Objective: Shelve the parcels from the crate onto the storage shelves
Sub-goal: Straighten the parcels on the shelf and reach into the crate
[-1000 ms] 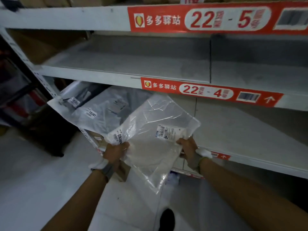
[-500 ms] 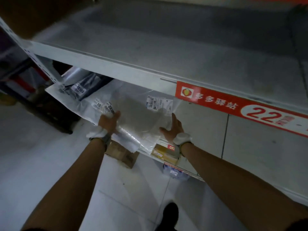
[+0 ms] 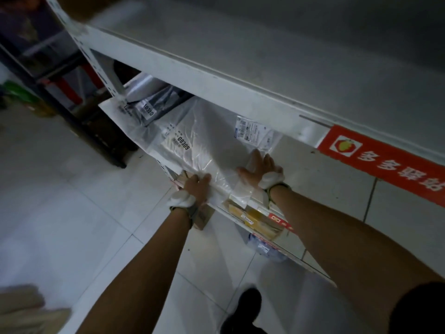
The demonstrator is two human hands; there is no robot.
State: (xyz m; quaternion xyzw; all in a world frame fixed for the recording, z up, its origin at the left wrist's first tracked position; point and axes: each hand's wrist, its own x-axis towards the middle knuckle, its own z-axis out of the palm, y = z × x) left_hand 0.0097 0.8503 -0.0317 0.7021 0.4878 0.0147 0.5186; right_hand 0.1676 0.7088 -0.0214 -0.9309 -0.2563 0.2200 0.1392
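While the fingers of the right hand [image 3: 258,168] lie spread and straight, pressing flat on the near right corner of the clear poly parcel [image 3: 207,145], the left hand [image 3: 196,186] lays extended fingers on its near edge; neither grasps. The parcel, labelled 08309, lies on the shelf board [image 3: 325,184]. Grey mailer [image 3: 166,97], marked 10320, just to its left. Red shelf tag [image 3: 385,162] on the rail above. Yellow boxes [image 3: 255,218] one tier below.

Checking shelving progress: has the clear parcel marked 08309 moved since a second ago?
Yes. The clear parcel went inward onto the shelf, under the upper shelf's front edge.
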